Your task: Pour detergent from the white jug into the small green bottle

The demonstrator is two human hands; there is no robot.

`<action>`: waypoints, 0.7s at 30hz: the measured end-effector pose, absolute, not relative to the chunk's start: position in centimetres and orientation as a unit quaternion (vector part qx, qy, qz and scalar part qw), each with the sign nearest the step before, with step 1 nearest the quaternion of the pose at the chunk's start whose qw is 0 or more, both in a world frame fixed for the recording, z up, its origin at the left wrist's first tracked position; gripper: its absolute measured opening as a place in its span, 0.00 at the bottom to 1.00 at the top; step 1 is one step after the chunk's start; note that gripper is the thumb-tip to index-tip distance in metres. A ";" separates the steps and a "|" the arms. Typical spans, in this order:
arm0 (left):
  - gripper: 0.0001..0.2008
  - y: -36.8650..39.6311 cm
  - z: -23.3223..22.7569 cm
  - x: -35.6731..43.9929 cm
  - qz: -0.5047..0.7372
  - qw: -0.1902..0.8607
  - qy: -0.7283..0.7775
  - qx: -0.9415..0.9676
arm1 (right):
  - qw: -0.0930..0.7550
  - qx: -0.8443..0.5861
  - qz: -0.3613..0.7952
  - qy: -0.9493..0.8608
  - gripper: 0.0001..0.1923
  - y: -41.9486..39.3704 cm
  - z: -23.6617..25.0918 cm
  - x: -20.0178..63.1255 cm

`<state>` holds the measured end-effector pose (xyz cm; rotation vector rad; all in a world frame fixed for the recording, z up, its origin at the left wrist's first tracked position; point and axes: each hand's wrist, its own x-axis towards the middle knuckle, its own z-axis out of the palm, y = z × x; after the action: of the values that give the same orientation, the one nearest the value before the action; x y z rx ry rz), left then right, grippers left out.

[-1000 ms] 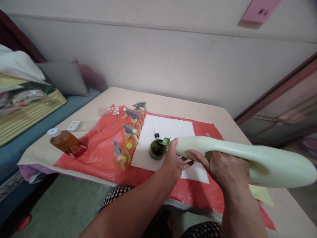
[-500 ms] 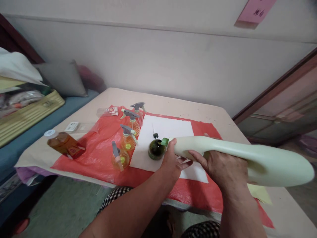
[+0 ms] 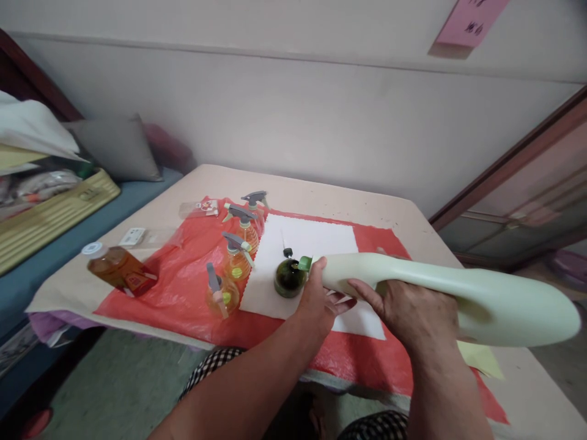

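A large pale green jug lies almost level across the right side, its narrow neck pointing left. My right hand is wrapped round its handle. With fingers beneath and thumb along the top, my left hand supports the neck. The green spout sits at the mouth of a round dark green glass bottle; whether liquid is flowing I cannot tell. That bottle stands on a white sheet. Just behind it is a small dark cap with a thin stem.
Several spray bottles with orange liquid and grey trigger heads line the sheet's left edge. A red plastic cover lies under them on the table. Further left is a white-capped bottle of amber liquid. Yellow paper lies beneath the jug.
Almost nothing differs. The view has shifted very slightly, while both hands, the jug and the green bottle keep their places.
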<state>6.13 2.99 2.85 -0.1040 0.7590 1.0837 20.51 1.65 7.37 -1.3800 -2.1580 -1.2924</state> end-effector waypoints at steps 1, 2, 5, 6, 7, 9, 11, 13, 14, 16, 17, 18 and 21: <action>0.24 3.0 2.8 6.1 0.503 0.789 0.350 -0.047 | 0.137 -0.476 -0.444 -0.746 0.36 1.6 7.3 20.5; 0.24 3.0 2.8 6.1 0.503 0.790 0.348 -0.046 | 0.136 -0.477 -0.441 -0.748 0.36 1.6 7.3 20.6; 0.24 2.9 2.7 6.1 0.504 0.790 0.346 -0.047 | 0.130 -0.491 -0.426 -0.749 0.37 1.5 7.3 20.7; 0.24 2.9 2.7 6.1 0.504 0.790 0.346 -0.047 | 0.128 -0.494 -0.423 -0.748 0.37 1.4 7.3 20.7; 0.24 2.9 2.7 6.1 0.504 0.789 0.348 -0.047 | 0.129 -0.496 -0.424 -0.747 0.37 1.4 7.3 20.8; 0.24 3.0 2.7 6.1 0.504 0.788 0.351 -0.045 | 0.133 -0.491 -0.431 -0.745 0.37 1.4 7.4 20.7; 0.24 3.0 2.7 6.1 0.504 0.788 0.351 -0.045 | 0.136 -0.485 -0.439 -0.744 0.36 1.4 7.5 20.6; 0.24 3.0 2.7 6.0 0.504 0.790 0.347 -0.045 | 0.135 -0.478 -0.445 -0.745 0.36 1.4 7.7 20.5; 0.24 3.0 2.7 6.1 0.504 0.791 0.345 -0.044 | 0.136 -0.476 -0.448 -0.745 0.36 1.4 7.7 20.5; 0.24 3.0 2.7 6.1 0.504 0.791 0.344 -0.041 | 0.138 -0.474 -0.450 -0.744 0.35 1.4 7.7 20.5; 0.24 3.0 2.7 6.1 0.504 0.791 0.344 -0.039 | 0.138 -0.475 -0.449 -0.744 0.35 1.4 7.7 20.5; 0.24 2.9 2.7 6.1 0.504 0.791 0.344 -0.036 | 0.136 -0.476 -0.448 -0.744 0.36 1.4 7.7 20.5; 0.24 2.8 2.8 6.2 0.501 0.791 0.348 -0.034 | 0.130 -0.480 -0.445 -0.745 0.36 1.3 7.6 20.6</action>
<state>6.17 2.84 2.81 -0.0737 0.7489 1.0790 20.58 1.31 7.62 -1.3936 -2.1645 -1.2916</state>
